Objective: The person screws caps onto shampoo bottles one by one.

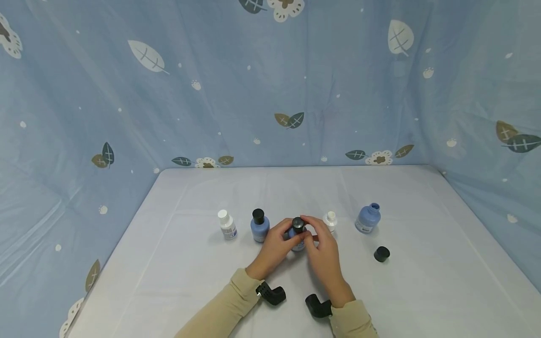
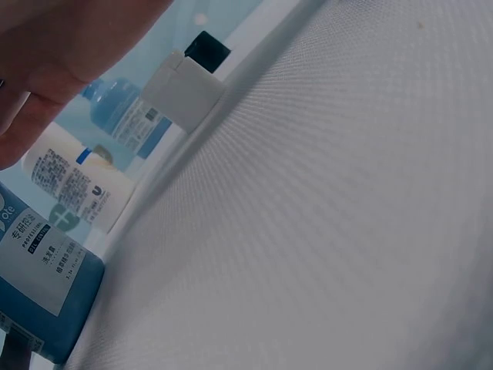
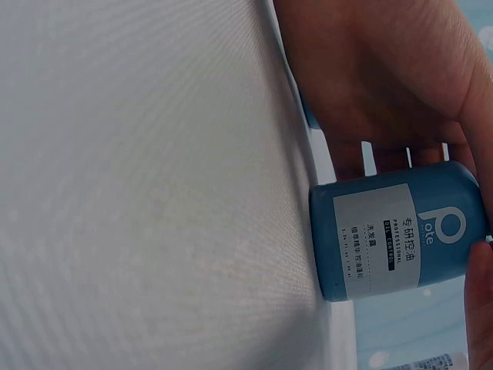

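Between both hands a blue shampoo bottle (image 3: 323,239) stands upright on the table, its white label facing the person. My left hand (image 1: 272,249) grips its body from the left, with fingers behind it and the thumb in front, as the right wrist view shows. From the other side my right hand (image 1: 325,253) pinches around the black cap (image 1: 298,224), which sits on the bottle's neck. How tightly the cap sits is hidden by the fingers. In the left wrist view the right hand (image 2: 69,54) covers the upper left corner.
A white bottle (image 1: 227,225) and a blue bottle with black cap (image 1: 259,228) stand at left. Right of the hands are another white bottle (image 1: 330,220), an uncapped blue bottle (image 1: 367,218) and a loose black cap (image 1: 382,254). Patterned blue cloth (image 1: 236,94) hangs behind the white table (image 1: 435,281).
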### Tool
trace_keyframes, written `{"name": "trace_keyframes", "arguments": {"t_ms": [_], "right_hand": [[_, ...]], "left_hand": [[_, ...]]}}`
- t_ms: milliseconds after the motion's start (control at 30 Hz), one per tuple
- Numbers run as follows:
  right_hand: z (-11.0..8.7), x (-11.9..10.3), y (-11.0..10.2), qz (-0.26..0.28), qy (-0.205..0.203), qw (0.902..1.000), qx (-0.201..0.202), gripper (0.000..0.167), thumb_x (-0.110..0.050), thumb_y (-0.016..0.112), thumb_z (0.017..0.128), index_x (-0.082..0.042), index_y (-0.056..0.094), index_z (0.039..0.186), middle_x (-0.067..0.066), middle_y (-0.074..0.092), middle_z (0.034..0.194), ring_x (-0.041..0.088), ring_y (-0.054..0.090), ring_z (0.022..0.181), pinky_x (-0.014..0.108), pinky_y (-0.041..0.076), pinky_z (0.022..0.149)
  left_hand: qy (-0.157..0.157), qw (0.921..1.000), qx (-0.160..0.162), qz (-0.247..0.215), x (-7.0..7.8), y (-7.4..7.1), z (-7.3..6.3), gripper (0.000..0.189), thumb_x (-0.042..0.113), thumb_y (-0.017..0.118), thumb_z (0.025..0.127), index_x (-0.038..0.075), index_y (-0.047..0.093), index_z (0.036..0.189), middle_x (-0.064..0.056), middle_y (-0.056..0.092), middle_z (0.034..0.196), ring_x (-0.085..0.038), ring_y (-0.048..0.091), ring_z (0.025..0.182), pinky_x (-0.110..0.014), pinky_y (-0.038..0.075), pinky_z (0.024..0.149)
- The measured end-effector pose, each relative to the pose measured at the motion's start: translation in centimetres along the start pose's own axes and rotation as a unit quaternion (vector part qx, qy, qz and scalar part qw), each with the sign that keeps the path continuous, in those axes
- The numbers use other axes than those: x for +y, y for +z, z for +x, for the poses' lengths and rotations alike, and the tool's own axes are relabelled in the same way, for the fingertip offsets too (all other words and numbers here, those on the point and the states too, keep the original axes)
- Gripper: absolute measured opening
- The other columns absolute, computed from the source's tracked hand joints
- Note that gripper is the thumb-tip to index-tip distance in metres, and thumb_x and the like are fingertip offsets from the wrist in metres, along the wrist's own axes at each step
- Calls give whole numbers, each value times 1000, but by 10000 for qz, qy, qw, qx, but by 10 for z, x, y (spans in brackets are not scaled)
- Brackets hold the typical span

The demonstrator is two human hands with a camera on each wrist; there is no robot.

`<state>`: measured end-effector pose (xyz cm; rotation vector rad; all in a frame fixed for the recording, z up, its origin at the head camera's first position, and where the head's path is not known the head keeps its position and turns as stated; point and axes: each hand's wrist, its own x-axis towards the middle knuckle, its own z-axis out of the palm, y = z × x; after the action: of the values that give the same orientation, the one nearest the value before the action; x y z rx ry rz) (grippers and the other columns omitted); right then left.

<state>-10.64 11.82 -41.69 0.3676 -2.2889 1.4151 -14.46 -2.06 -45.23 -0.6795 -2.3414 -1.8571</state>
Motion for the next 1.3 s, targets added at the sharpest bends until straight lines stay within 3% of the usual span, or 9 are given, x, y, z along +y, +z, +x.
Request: {"name": "trace_keyframes", "arguments": {"t_ms": [167, 367, 433, 667, 833, 1067, 1300], "right_hand": [[0, 0, 0, 14, 47, 10000, 5, 39, -3, 49, 86, -21, 54, 120, -7, 51, 119, 10, 47, 108, 28, 46, 71], [0, 3, 0, -71, 42, 10000, 21, 38, -4, 48, 87, -22, 54, 120, -8, 51, 119, 10, 48, 107, 28, 47, 70], [0, 4, 0, -74, 41, 10000, 9, 38, -4, 48, 88, -23, 54, 121, -8, 51, 119, 10, 48, 107, 29, 47, 70], [0, 5, 0, -6, 23, 10000, 48, 41, -3, 49, 87, -24, 55, 121, -10, 52, 116, 8, 48, 106, 29, 47, 70], [1, 5, 1, 38, -10, 9999, 113, 44, 0, 48, 86, -22, 53, 124, -8, 50, 118, 10, 49, 105, 28, 47, 69], [1, 5, -1, 162, 91, 9992, 351, 43, 0, 46, 86, -21, 53, 124, -7, 47, 120, 13, 49, 104, 26, 45, 70], [7, 8, -14, 59, 159, 9980, 613, 42, 1, 44, 88, -23, 54, 121, -6, 53, 108, 12, 52, 96, 25, 44, 68]], "left_hand": [[20, 10000, 0, 87, 2, 0, 0, 32, 37, 63, 82, 29, 57, 113, 11, 56, 109, -7, 52, 101, -29, 43, 85], [-52, 9999, 21, 112, 27, -5, -3, 35, 26, 64, 83, 21, 56, 117, 7, 56, 113, -10, 51, 105, -31, 41, 88], [-111, 9999, 22, 56, 27, -4, -3, 35, 28, 64, 83, 23, 56, 116, 8, 57, 112, -9, 52, 104, -31, 41, 88], [-30, 9999, -59, 123, 0, -1, 0, 32, 39, 63, 81, 33, 57, 112, 12, 57, 108, -6, 52, 101, -27, 42, 84], [39, 9991, -69, 406, 0, -2, 1, 33, 40, 63, 81, 29, 57, 111, 12, 56, 109, -7, 52, 100, -28, 42, 85], [-183, 9978, -80, 627, 3, -3, 1, 42, 43, 63, 80, 29, 52, 119, 11, 54, 115, -7, 50, 105, -30, 40, 89], [-428, 9973, 47, 602, 3, -1, 5, 41, 45, 61, 81, 32, 51, 118, 12, 55, 112, -6, 50, 104, -32, 40, 87]]}}
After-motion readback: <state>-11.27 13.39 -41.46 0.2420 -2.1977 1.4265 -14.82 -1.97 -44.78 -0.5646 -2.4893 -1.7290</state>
